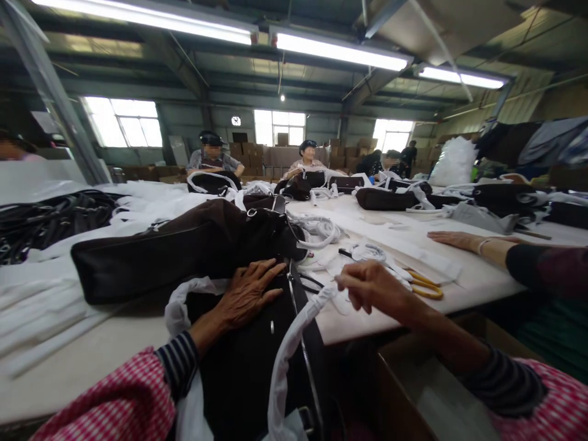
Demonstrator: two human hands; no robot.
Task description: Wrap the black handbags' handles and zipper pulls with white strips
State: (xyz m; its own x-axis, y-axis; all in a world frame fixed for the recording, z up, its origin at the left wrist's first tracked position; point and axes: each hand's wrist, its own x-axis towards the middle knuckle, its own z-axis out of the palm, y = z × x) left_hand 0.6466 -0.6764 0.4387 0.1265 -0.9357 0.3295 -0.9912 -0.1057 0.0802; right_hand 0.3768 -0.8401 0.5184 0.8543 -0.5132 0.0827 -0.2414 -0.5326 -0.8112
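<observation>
A black handbag lies in front of me, with a zipper running along its right side. My left hand rests flat on the bag's upper part, fingers spread. A bag handle wrapped in white arches up from the bottom and leads toward my right hand. The fingers of that hand are closed in a pinch at the wrapped handle's upper end. Another white-wrapped handle curves beside my left wrist. Just behind my left hand lies a second, larger black bag.
Yellow-handled scissors lie on the white table. At right, a co-worker's hand rests on it. Black straps are piled at left, near white wrapping strips. An open cardboard box stands below the edge. Several people sit opposite.
</observation>
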